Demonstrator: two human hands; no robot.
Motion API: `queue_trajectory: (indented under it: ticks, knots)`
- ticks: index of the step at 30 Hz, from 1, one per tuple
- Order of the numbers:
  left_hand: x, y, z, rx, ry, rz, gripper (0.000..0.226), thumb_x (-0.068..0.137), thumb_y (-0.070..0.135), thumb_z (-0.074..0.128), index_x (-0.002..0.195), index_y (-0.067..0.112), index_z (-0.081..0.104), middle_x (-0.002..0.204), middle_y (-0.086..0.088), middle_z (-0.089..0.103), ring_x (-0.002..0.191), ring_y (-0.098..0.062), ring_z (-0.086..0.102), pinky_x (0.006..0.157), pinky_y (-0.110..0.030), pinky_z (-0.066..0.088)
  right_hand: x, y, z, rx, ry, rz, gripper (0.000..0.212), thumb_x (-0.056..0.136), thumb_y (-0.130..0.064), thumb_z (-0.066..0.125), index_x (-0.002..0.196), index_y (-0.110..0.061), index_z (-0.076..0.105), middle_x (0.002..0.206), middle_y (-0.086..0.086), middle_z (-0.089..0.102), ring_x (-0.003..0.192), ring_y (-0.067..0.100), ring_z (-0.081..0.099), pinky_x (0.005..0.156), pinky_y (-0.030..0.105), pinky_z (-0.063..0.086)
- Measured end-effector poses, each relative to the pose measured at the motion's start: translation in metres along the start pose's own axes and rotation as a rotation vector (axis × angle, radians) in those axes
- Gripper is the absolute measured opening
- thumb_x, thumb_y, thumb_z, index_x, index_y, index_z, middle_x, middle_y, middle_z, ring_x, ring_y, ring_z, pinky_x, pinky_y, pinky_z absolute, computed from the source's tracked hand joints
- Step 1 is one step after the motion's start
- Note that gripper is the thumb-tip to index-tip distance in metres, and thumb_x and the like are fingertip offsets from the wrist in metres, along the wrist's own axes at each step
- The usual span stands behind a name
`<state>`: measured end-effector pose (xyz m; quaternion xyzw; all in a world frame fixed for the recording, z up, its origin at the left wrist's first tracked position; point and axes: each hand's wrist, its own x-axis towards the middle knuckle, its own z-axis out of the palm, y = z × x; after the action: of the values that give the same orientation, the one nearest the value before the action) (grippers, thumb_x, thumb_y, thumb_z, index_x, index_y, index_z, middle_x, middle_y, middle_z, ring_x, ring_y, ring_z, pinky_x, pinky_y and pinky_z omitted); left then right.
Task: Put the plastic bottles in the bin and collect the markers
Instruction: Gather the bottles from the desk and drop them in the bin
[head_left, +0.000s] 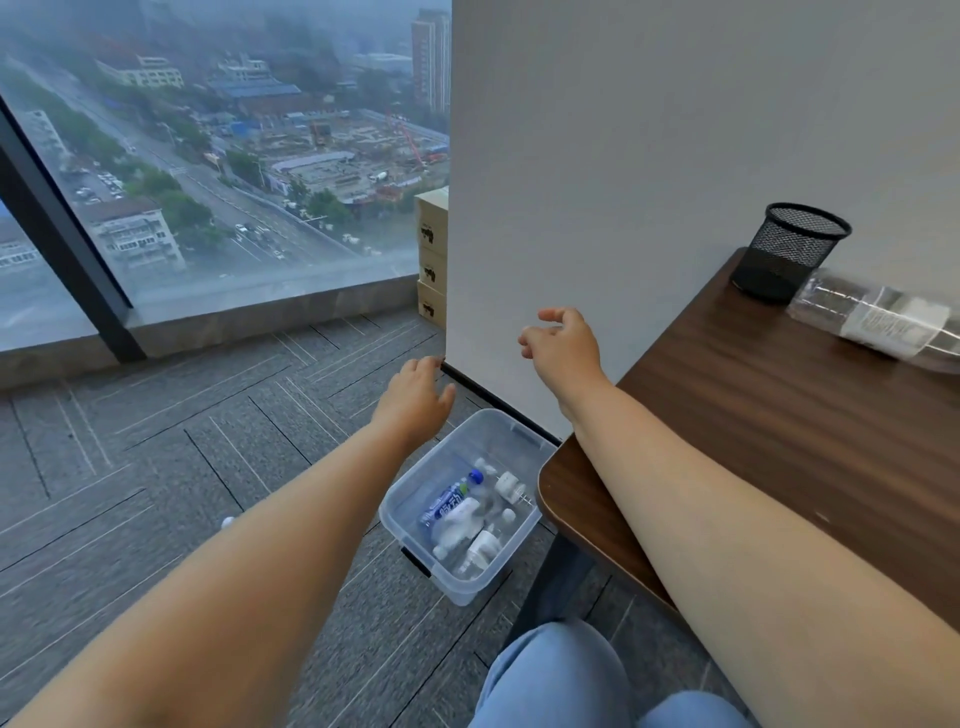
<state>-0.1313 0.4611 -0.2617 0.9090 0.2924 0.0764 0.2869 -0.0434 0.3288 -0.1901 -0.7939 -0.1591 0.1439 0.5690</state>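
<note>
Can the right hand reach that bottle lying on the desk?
Probably yes. The right hand is empty and hovers by the desk; the bottle lies on it beside the mesh cup, with only bare wood between.

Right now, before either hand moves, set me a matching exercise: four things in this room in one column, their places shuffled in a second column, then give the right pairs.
Things
1. clear bin
2. black mesh cup
3. plastic bottle
4. cardboard boxes

Places
A. lying on its side on the desk
B. stacked by the window
C. on the carpet beside the desk, bottles inside
D. upright at the desk's far corner

Pairs: 1-C, 2-D, 3-A, 4-B
</note>
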Motion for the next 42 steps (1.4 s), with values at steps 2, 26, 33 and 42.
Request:
queue_trajectory:
  ticks: [2, 26, 33, 42]
  knots:
    - [-0.006, 0.004, -0.008, -0.001, 0.061, 0.021, 0.036, 0.096, 0.024, 0.042, 0.128, 0.01, 0.049, 0.128, -0.011, 0.055, 0.113, -0.026, 0.054, 0.095, -0.039, 0.046, -0.004, -0.004, -0.001, 0.017, -0.018, -0.044, 0.02, 0.09, -0.006, 0.046, 0.108, -0.01, 0.054, 0.087, 0.004, 0.062, 0.073, 0.012, 0.058, 0.067, 0.021, 0.044]
    - [-0.093, 0.245, 0.033, -0.141, 0.119, 0.534, 0.019, 0.093, 0.022, 0.044, 0.097, 0.021, 0.063, 0.075, 0.009, 0.053, 0.079, -0.016, 0.055, 0.069, -0.028, 0.039, -0.11, 0.017, -0.233, 0.063, 0.386, -0.089, 0.02, 0.091, -0.007, 0.047, 0.079, -0.017, 0.06, 0.065, 0.0, 0.063, 0.058, 0.01, 0.056, 0.066, 0.024, 0.049]
    - [-0.138, 0.332, 0.088, -0.116, 0.025, 0.743, 0.021, 0.093, 0.022, 0.044, 0.1, 0.022, 0.063, 0.079, 0.009, 0.054, 0.078, -0.013, 0.052, 0.069, -0.027, 0.042, -0.162, 0.059, -0.335, 0.062, 0.601, -0.015, 0.02, 0.092, -0.009, 0.049, 0.078, -0.019, 0.059, 0.065, -0.001, 0.064, 0.058, 0.01, 0.056, 0.068, 0.026, 0.048]
    - [-0.194, 0.426, 0.152, -0.126, -0.154, 0.91, 0.024, 0.093, 0.021, 0.042, 0.104, 0.02, 0.063, 0.083, 0.007, 0.057, 0.08, -0.016, 0.057, 0.071, -0.03, 0.048, -0.233, 0.099, -0.436, -0.039, 0.911, -0.009, 0.017, 0.092, -0.013, 0.049, 0.081, -0.019, 0.059, 0.069, -0.003, 0.064, 0.064, 0.01, 0.059, 0.067, 0.025, 0.049]
